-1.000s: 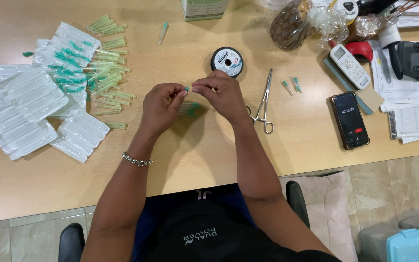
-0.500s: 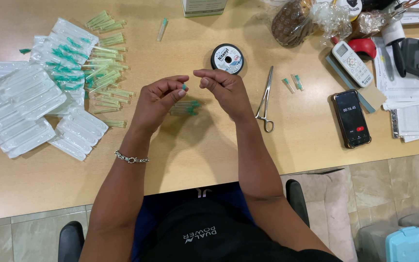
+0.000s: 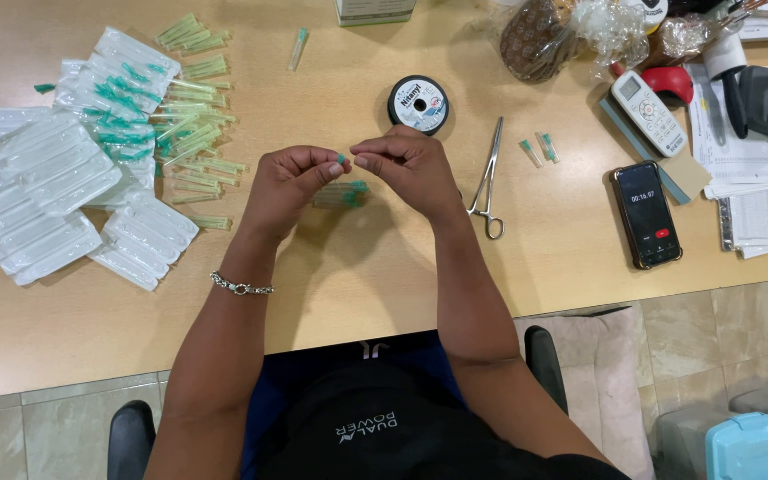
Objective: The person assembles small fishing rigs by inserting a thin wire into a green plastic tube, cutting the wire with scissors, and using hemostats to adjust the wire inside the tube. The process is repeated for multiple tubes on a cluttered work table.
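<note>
Needle cap point(image 3: 341, 158), small and green, sits pinched in the left hand point(image 3: 288, 182) grip, raised over the tabletop point(image 3: 357, 267). Right hand point(image 3: 406, 164) grip is closed just beside it, fingertips together; on what, I cannot tell. Below lies bare wood; forceps point(image 3: 488, 178) right, spool point(image 3: 418, 102) beyond, packets point(image 3: 55, 191) left.

The table point(image 3: 357, 267) is pale tan wood. Far left, clear white-edged blister packs point(image 3: 42, 191) lie beside pale green capped needles point(image 3: 193, 133). The left hand point(image 3: 288, 187) pinches a teal-tipped piece point(image 3: 341, 160). A black spool point(image 3: 419, 103), silver forceps point(image 3: 488, 178), black phone point(image 3: 645, 213).
</note>
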